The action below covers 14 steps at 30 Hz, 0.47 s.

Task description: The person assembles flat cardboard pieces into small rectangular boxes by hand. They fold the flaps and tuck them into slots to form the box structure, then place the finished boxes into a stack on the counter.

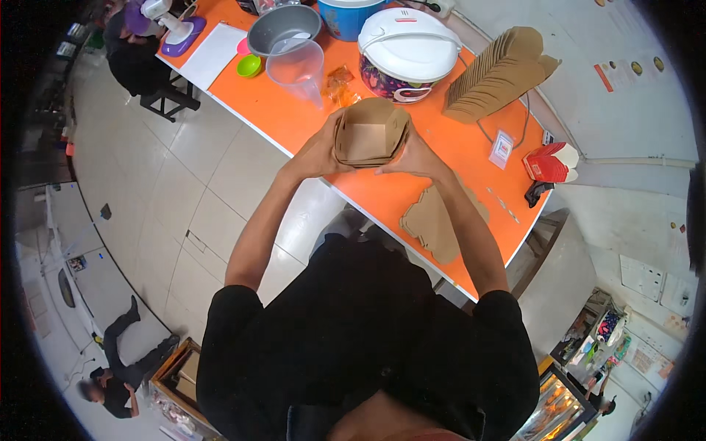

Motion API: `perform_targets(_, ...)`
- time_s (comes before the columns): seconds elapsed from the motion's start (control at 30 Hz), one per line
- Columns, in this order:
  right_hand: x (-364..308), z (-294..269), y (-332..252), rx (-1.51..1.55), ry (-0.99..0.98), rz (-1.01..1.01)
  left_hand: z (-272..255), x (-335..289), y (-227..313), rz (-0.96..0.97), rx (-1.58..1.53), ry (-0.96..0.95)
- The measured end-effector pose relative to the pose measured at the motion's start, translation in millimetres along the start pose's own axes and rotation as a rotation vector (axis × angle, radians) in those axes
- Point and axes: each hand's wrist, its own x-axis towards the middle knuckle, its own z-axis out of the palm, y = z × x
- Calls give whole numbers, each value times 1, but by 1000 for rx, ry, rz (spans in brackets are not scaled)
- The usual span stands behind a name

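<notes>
Between my two hands is a brown cardboard food box [368,140], its open top facing me; doubled edges along its rim suggest more than one box nested together. My left hand [321,149] wraps round the left wall, and my right hand [416,156] grips the right wall with the thumb at the lower edge. The box is at the near edge of the orange table [368,189]. Under my right forearm lie flat brown cardboard blanks [432,224]. Beyond my right hand, a long nested stack of brown boxes [496,77] leans across the table.
A rice cooker [408,51] with a white lid stands behind the box. Left of it are a clear plastic jug [296,70], an orange packet [340,87], a grey basin [283,28] and a green bowl [249,66]. A red-and-white carton [551,162] sits at the right edge. Other people are farther off.
</notes>
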Motion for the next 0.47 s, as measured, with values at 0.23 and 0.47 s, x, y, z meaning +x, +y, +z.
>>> perform_targets(0.23,2,2,10,215,-70,171,7,-5,-10,-30,98,-5)
perform_targets(0.47,10,-15,-7,360,-187,292,8,-3,4,-110,131,15)
